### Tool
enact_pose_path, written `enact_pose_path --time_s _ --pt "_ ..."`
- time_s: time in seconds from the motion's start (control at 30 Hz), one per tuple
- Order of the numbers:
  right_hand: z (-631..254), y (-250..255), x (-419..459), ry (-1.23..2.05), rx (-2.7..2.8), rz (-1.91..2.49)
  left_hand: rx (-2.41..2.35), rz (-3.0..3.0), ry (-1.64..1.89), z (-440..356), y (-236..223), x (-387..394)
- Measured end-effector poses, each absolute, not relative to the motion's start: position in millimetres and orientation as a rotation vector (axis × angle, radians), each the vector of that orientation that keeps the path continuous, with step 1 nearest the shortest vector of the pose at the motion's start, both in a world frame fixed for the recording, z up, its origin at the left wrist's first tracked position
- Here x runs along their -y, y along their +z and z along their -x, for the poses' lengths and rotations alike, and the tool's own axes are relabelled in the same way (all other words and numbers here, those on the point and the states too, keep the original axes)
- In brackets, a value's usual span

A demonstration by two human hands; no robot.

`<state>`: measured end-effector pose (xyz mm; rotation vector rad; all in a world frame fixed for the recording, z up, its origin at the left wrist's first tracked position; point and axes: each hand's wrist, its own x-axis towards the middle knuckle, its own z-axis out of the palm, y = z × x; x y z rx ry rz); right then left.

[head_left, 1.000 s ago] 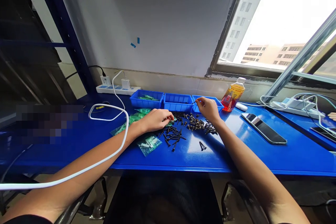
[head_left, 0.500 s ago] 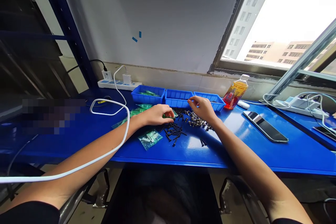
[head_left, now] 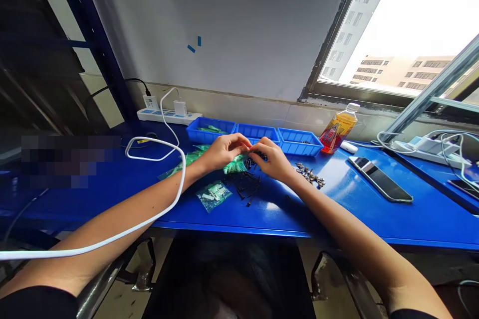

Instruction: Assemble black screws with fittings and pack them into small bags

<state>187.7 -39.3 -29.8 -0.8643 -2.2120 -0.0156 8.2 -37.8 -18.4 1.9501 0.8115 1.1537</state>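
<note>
My left hand (head_left: pixel 221 152) and my right hand (head_left: pixel 270 158) meet above the blue table (head_left: pixel 337 209), fingertips together. The left hand pinches a small green plastic bag (head_left: pixel 235 165) that hangs below it. The right hand's fingers are curled at the bag's edge, over a heap of black screws (head_left: pixel 247 185); what it holds is too small to make out. Another green bag with white parts (head_left: pixel 214 194) lies in front of the left hand. Three blue bins (head_left: pixel 299 140) stand just behind the hands, the left one holding green bags.
A scatter of silvery screws (head_left: pixel 310 175) lies right of my hands. An orange drink bottle (head_left: pixel 337 130), a phone (head_left: pixel 380 179), a power strip (head_left: pixel 168 115) and a white cable (head_left: pixel 164 149) across my left arm are also on the table. More cables lie at the far right.
My right hand came back from the right bin to meet the left hand. The left hand lifted off the table with the green bag. The camera tilted slightly.
</note>
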Motion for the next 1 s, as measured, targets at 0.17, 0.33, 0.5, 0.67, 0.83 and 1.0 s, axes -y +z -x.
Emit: enact_pose_path --time_s 0.17,0.33,0.5,0.67,0.83,1.0 --pt "-185 -29 40 -0.087 2.033 0.832 -0.859 -1.904 1.189 -9 -13 40" --pt "-184 -30 41 -0.107 2.024 0.843 -0.952 -1.973 1.172 -8 -11 42" --pt "-185 -26 41 -0.047 2.053 0.877 -0.996 -2.045 1.136 -9 -11 43" --pt "-183 -20 45 0.117 2.037 1.011 -1.018 -2.069 1.115 -10 -16 42" --pt "-181 -17 48 0.209 1.998 1.033 -1.045 -2.046 1.119 -13 -21 41" --pt "-180 -17 48 0.235 1.994 0.995 -1.058 -2.021 1.137 -15 -19 44"
